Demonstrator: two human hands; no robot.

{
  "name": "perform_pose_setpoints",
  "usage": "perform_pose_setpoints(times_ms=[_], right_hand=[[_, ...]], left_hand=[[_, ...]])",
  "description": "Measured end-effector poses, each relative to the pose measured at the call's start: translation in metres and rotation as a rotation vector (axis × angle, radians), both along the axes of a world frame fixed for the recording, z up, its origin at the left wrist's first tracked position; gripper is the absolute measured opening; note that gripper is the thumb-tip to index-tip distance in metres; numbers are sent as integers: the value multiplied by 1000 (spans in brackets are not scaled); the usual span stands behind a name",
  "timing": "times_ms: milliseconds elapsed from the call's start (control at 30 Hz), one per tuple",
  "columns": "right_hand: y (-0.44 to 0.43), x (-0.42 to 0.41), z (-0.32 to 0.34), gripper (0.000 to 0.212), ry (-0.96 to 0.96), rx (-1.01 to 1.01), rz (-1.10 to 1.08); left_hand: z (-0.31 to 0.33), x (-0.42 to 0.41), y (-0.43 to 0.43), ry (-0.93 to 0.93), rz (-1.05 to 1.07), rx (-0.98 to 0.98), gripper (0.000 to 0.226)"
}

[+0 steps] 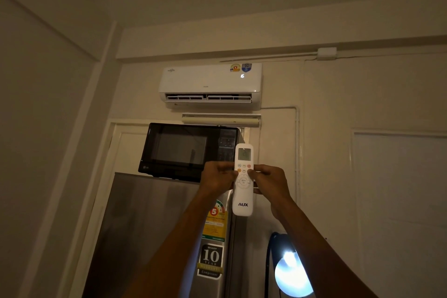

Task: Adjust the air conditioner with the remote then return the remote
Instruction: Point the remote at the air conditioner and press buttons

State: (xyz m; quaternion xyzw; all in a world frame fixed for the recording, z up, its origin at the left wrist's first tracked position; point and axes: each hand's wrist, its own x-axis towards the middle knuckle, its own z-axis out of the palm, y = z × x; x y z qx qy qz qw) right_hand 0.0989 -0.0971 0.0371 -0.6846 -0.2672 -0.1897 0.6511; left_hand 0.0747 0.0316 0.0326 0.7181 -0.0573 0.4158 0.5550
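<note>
- Holding the white remote (243,180) upright, both hands grip it from the sides, up in the air in front of the fridge (154,225).
- The left hand (216,178) wraps its left edge, thumb on the buttons.
- The right hand (271,184) wraps its right edge, thumb on a button too.
- Both arms reach up and forward.
- The air conditioner (210,83) sits high on the wall, well above the remote.
- The black microwave (188,150) is just behind the remote's top, on the fridge.
- Bare wall lies open to the right.
</note>
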Motion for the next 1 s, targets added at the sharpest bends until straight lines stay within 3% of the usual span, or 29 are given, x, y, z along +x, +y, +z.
perform_pose_setpoints(times_ms=[1000], right_hand=[[5, -1, -2, 38, 9, -42, -23]], left_hand=[[-1, 1, 4, 45, -15, -20, 34]])
